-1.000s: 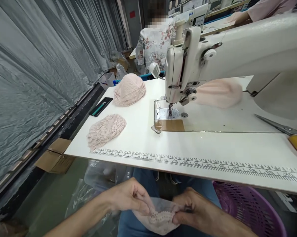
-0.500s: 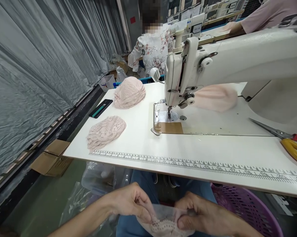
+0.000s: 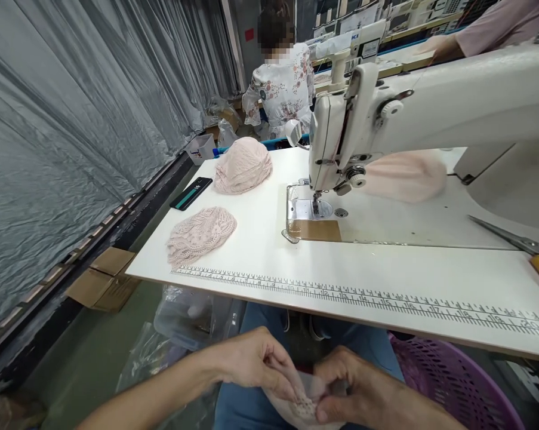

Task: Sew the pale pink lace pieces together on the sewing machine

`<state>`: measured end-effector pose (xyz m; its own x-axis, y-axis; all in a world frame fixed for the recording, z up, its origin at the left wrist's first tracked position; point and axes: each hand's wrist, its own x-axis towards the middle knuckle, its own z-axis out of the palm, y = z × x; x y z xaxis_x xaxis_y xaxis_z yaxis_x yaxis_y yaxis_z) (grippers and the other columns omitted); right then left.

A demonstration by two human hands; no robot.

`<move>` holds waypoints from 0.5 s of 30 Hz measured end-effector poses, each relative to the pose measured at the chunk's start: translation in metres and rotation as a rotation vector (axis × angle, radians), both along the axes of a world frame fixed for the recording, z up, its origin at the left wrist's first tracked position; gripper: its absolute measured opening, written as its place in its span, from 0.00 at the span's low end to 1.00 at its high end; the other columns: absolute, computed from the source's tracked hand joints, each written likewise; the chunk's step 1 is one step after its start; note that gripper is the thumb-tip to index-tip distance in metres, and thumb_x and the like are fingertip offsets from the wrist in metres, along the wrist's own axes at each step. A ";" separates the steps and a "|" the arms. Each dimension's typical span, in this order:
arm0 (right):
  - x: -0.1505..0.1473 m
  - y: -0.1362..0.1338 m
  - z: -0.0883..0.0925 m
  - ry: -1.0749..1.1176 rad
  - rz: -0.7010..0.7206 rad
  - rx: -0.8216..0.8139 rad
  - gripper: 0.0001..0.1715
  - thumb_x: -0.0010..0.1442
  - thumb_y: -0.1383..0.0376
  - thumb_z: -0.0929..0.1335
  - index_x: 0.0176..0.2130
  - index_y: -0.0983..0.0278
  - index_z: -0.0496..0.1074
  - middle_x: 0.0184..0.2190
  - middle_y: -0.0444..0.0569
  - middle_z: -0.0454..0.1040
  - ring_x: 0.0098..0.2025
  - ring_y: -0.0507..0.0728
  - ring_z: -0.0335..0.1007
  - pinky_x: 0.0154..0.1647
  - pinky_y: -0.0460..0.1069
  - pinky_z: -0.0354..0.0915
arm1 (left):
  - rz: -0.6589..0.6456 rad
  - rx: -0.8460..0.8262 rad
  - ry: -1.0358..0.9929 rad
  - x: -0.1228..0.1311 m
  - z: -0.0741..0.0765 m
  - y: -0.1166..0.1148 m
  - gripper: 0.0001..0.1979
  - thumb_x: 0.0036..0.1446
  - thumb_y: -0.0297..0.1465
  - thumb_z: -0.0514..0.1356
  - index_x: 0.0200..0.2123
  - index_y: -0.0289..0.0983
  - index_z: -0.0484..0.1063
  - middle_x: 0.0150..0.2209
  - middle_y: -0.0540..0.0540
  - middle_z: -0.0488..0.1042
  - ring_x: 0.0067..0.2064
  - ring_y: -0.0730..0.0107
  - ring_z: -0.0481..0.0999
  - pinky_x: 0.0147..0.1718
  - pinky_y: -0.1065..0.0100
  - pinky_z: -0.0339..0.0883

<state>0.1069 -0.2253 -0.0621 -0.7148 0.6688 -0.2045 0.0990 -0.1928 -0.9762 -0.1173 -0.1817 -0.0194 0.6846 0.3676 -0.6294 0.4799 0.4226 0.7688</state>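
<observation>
Drawn closer together, left hand (image 3: 262, 364) and right hand (image 3: 352, 385) pinch the lace cloth (image 3: 304, 411), likely light, soft, best held by edges.

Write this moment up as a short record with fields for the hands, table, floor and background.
Left hand: pinching a sheer, lace-trimmed piece
Right hand: gripping the same piece opposite
Piece position: above the lap, on the near side of the table
Table, picture left: lace bundle, rounded pink bundle
Table, picture right: sewing machine, scissors partly cut off by the frame
Floor: cardboard box, purple basket
Background: person in floral top
</observation>
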 end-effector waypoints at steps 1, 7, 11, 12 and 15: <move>0.000 -0.001 0.001 -0.006 -0.004 0.013 0.18 0.51 0.54 0.73 0.29 0.69 0.80 0.20 0.41 0.64 0.24 0.48 0.56 0.25 0.43 0.54 | 0.012 -0.013 0.008 0.000 -0.001 -0.001 0.27 0.37 0.50 0.71 0.36 0.35 0.81 0.31 0.45 0.80 0.35 0.65 0.79 0.38 0.70 0.72; 0.004 -0.001 0.004 -0.015 0.014 -0.003 0.20 0.52 0.52 0.72 0.29 0.68 0.80 0.20 0.42 0.67 0.25 0.49 0.59 0.27 0.43 0.57 | 0.033 -0.047 -0.012 -0.003 -0.004 -0.003 0.27 0.35 0.48 0.72 0.36 0.35 0.81 0.30 0.45 0.79 0.33 0.65 0.78 0.39 0.68 0.71; 0.009 0.000 0.003 -0.050 0.006 -0.044 0.20 0.50 0.51 0.73 0.29 0.67 0.80 0.20 0.42 0.66 0.25 0.49 0.59 0.26 0.43 0.57 | -0.040 0.101 0.012 -0.005 -0.004 -0.005 0.27 0.35 0.48 0.72 0.36 0.35 0.81 0.30 0.46 0.79 0.31 0.67 0.76 0.35 0.71 0.69; 0.011 -0.001 0.003 -0.059 0.006 -0.054 0.20 0.50 0.51 0.73 0.29 0.67 0.80 0.20 0.42 0.66 0.25 0.49 0.58 0.25 0.43 0.57 | -0.037 0.109 0.016 -0.006 -0.006 -0.006 0.26 0.36 0.48 0.71 0.35 0.35 0.81 0.29 0.46 0.79 0.30 0.68 0.76 0.34 0.72 0.69; 0.013 -0.002 0.003 -0.073 0.007 -0.082 0.20 0.49 0.51 0.73 0.30 0.66 0.80 0.21 0.43 0.67 0.26 0.49 0.59 0.26 0.43 0.58 | 0.000 0.064 0.013 -0.008 -0.011 -0.010 0.25 0.37 0.48 0.71 0.34 0.36 0.81 0.29 0.47 0.78 0.28 0.70 0.74 0.34 0.72 0.69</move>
